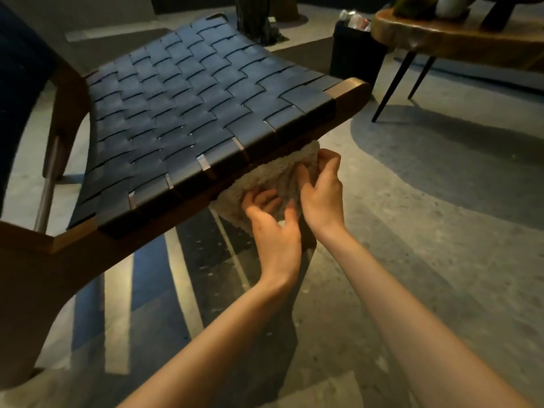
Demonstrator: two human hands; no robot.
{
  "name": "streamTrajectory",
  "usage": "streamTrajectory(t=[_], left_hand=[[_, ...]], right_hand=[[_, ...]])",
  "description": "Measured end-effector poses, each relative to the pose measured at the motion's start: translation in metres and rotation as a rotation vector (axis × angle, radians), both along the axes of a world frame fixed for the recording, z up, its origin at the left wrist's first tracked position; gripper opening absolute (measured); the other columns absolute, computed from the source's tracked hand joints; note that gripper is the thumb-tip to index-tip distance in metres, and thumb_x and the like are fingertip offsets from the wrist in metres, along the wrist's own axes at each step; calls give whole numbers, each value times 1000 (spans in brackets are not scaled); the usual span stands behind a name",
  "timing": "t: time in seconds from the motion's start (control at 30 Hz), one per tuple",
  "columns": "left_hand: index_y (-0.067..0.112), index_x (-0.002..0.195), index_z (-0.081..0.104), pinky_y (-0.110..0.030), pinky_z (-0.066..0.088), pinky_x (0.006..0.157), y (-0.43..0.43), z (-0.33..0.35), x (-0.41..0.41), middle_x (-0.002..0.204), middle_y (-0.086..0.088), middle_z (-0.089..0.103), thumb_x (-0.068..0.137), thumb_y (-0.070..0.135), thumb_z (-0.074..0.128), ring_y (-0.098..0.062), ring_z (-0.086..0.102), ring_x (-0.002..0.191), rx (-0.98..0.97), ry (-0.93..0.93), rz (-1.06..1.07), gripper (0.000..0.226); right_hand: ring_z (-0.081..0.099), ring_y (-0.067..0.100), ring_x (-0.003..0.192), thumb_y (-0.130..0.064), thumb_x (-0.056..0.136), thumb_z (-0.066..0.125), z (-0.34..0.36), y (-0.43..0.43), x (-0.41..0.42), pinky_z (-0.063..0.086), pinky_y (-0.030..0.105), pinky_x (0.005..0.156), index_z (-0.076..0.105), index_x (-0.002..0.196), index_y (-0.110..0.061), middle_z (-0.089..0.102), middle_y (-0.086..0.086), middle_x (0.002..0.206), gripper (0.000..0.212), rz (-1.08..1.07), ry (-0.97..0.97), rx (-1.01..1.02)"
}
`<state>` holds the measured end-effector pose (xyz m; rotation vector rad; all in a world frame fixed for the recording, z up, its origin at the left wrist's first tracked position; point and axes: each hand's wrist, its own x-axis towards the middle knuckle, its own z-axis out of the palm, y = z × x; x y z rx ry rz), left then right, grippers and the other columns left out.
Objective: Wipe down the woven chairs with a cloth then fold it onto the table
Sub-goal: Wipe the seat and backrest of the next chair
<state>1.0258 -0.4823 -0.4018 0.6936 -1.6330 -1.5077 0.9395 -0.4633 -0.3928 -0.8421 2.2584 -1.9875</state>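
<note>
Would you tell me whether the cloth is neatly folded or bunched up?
Bunched: left hand and right hand grip the cloth crumpled against the front of the chair.

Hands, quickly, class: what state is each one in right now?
Left hand: fingers curled, gripping the fluffy cream cloth at the front edge of the dark woven chair.
Right hand: pinching the same cloth.

Cream fluffy cloth (273, 175) bunched under front edge of dark woven chair (188, 113); wooden table (459, 33) beyond.
</note>
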Motion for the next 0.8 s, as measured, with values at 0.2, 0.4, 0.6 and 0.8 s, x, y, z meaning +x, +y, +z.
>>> streamTrajectory(t=[0.2, 0.4, 0.6, 0.8], left_hand=[[34, 113, 39, -2, 42, 75, -8, -4, -9, 111, 7, 53, 95, 23, 53, 4, 55, 98, 54, 30, 6, 25], [31, 113, 45, -5, 36, 94, -27, -5, -27, 141, -4, 36, 96, 24, 51, -7, 45, 117, 55, -39, 88, 20], [23, 108, 52, 0, 40, 83, -31, -22, -34, 114, 1, 57, 95, 16, 52, 3, 52, 95, -69, -29, 123, 15], [6, 121, 53, 0, 41, 77, -26, -72, -42, 110, 3, 59, 96, 11, 51, 8, 56, 91, 19, -110, 25, 25]], right_hand=[[53, 10, 112, -29, 100, 42, -6, -1, -6, 44, 20, 89, 31, 139, -30, 54, -6, 128, 41, 136, -3, 115], [56, 10, 114, -24, 101, 45, -7, 2, -23, 48, 24, 95, 52, 129, -24, 61, -3, 123, 29, 219, -28, 119], [54, -13, 100, -28, 101, 40, -35, -1, -26, 42, 2, 81, 49, 131, -27, 57, -18, 115, 31, 176, 59, 88], [45, -28, 102, -22, 102, 37, -93, 13, -33, 38, -3, 80, 33, 129, -53, 45, -38, 115, 41, 236, -62, 143]])
